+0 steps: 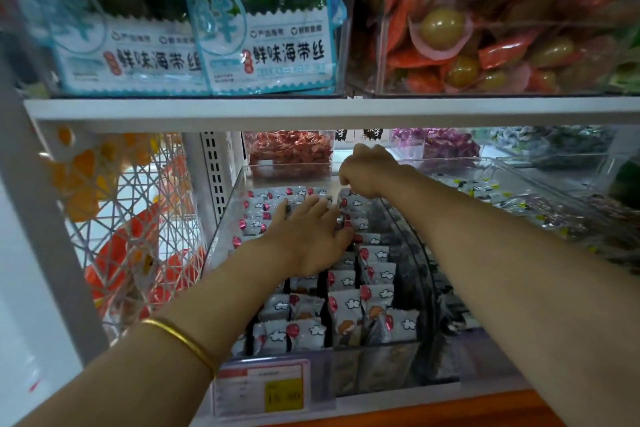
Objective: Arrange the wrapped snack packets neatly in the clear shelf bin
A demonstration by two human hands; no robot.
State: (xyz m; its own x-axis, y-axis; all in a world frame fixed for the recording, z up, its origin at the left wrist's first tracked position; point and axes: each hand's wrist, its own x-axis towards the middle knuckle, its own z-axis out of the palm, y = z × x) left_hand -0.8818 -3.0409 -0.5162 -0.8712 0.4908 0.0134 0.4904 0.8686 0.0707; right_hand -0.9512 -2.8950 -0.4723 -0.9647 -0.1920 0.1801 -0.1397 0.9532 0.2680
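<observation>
Hands of a person reach under a white shelf board [311, 109] into the clear plastic shelf bin [420, 253], where small grey-white wrapped snack packets with red dots [375, 298] stand in rows along the bin's front and left side. Risk, as a judgement: a sideways sweep at the back of the bin could topple the upright rows near the front edge like dominoes, and a forearm brushing the bin's right wall could drag packets out of line. The left hand [304, 236], a thin gold bangle [183, 340] on its wrist, lies flat and spread, fingers extended, palm down on the packets in the middle of the bin, pressing rather than gripping. The right hand [367, 172] is curled into a loose fist at the back edge of the bin, knuckles up, just above the rear packets; whether it encloses a packet cannot be told.
</observation>
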